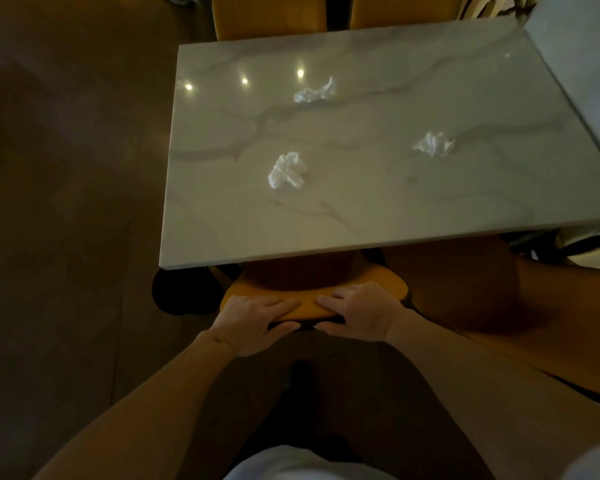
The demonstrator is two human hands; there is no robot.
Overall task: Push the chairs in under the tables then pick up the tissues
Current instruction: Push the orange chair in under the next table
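A yellow chair (378, 284) stands at the near edge of a marble-look table (395, 216), its seat mostly hidden under the tabletop. My left hand (253, 322) and my right hand (357, 315) both grip the top of the chair's backrest, side by side. Three crumpled white tissues lie on the table: one near the front left (286, 170), one at the right (433, 144), one further back (315, 91).
A second chair (465, 289) stands to the right, partly under the table. Two yellow chair backs (267, 15) show at the table's far side. Dark brown floor spreads to the left. Another pale surface (582, 64) adjoins at the right.
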